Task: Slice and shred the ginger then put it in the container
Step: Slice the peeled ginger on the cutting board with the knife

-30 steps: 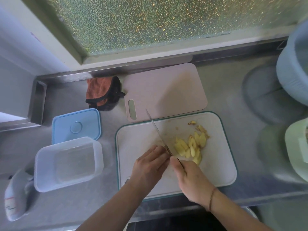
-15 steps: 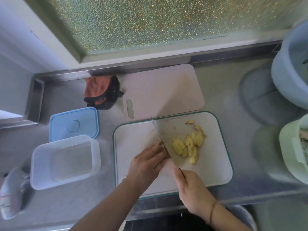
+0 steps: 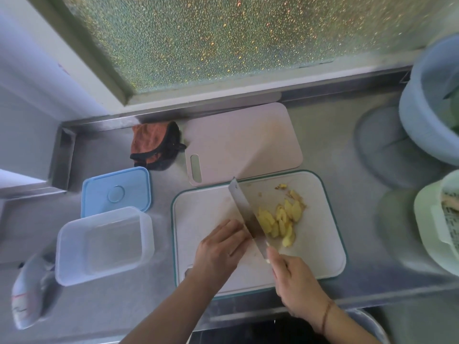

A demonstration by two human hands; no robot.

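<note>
Item one, the white cutting board (image 3: 198,219) with the green rim, which I took as my reference for everything else. On its right half lay the ginger slices (image 3: 279,219), a loose yellow pile, with a few scraps of peel toward the board's far right corner.

Item two, the knife (image 3: 244,212): its blade ran across the board's middle, tip toward the far edge, just left of the slices and touching the nearest ones.

Item three, my right hand (image 3: 295,286), at the board's near edge, fingers curled round the knife's handle.

Item four, my left hand (image 3: 219,249), on the board's near left part, fingers bent with the tips against the blade's left face. I thought they might be holding down a ginger piece, but the knuckles hid it. The cut slices lay on the opposite side of the blade from those fingers.

Item five, the clear container (image 3: 104,244), left of the board, apart from it.

Item six, its blue lid (image 3: 115,189), just beyond the container.

Item seven, a pink board (image 3: 243,140), touching the white board's far edge.
</note>
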